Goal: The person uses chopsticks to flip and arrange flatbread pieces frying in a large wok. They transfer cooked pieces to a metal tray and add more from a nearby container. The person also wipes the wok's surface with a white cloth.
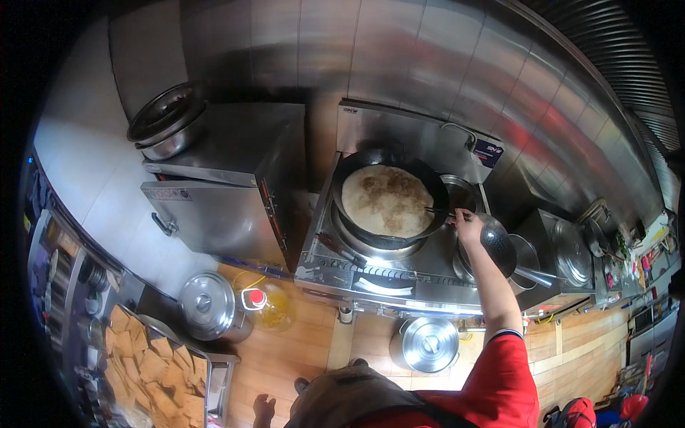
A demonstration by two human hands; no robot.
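Observation:
A large black wok (341,203) sits on the stove, holding pale foaming liquid (389,196) with brown patches. My right hand (467,227) is closed at the wok's right rim, gripping a thin dark stick-like utensil (439,210). One end of the utensil reaches over the liquid; its exact kind is too small to make out. Beneath my right forearm lies a perforated metal strainer (497,246) with a long handle. Low by my body, my left hand (264,411) hangs with its fingers loosely apart, holding nothing and partly cut off by the lower edge.
A faucet (460,132) rises behind the stove (414,282). Left stands a steel cabinet (214,217) topped by stacked bowls (168,125). Lidded pots (207,307) and an oil jug (275,308) stand on the floor. Brown flat pieces (153,367) fill a tray at lower left.

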